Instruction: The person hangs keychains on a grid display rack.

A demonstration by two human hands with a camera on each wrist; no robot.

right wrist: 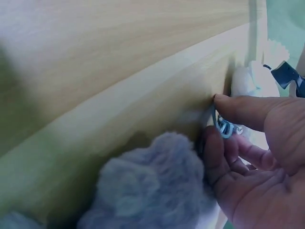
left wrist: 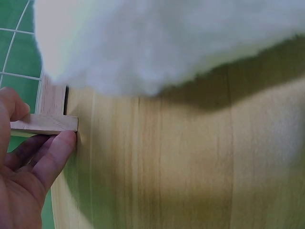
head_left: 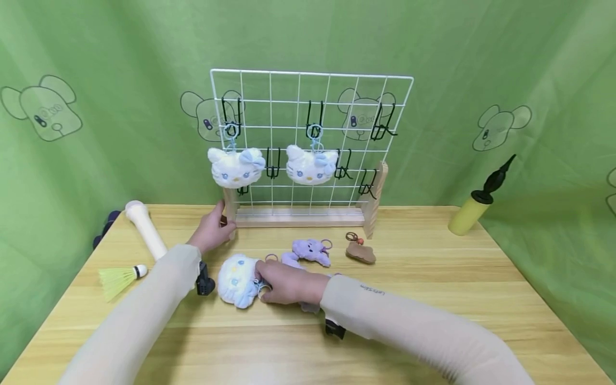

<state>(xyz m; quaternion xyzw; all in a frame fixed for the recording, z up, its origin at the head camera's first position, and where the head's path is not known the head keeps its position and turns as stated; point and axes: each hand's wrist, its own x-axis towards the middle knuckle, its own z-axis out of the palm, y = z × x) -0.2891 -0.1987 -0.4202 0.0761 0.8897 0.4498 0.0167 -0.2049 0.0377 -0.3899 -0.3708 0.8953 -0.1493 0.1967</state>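
Note:
My left hand [head_left: 213, 231] grips the left wooden foot [left wrist: 47, 123] of a white wire grid rack [head_left: 299, 75], thumb on one side and fingers on the other. My right hand [head_left: 291, 283] pinches the light-blue ring and clasp [right wrist: 225, 128] of a white cat plush keychain [head_left: 236, 278], which lies on the table. Two matching plush keychains hang from the rack's black hooks: one plush [head_left: 236, 170] at left, another plush [head_left: 308, 167] in the middle. A purple plush keychain [head_left: 308, 251] lies just beyond my right hand, which partly hides other plush there.
A brown plush keychain [head_left: 361, 252] lies on the right of the purple one. On the left are a white stick-like object [head_left: 146, 230] and a yellow shuttlecock [head_left: 117, 279]. A yellow pump [head_left: 469, 214] with a black nozzle stands at the right edge. Green curtain hangs behind.

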